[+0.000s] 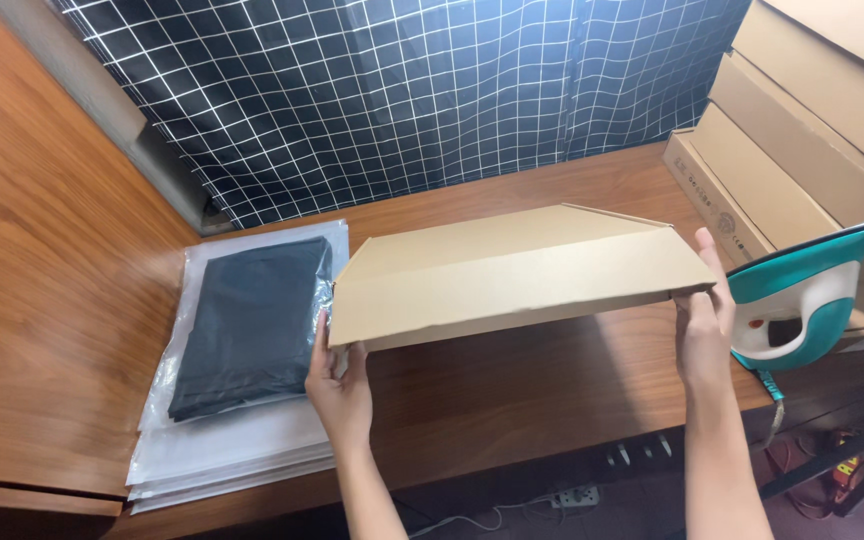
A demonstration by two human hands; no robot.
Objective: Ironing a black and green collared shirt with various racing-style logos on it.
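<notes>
I hold the flat cardboard box (pixel 517 272) above the wooden table (pixel 512 390), its long axis running left to right between my hands: my left hand (pixel 337 385) is clamped on its near left corner, my right hand (pixel 707 320) on its right end, each equally close.

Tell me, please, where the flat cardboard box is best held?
By its two short ends, one from each side: the cardboard box is long, flat and thin, and the left hand and right hand already hold it there above the wooden table.
</notes>
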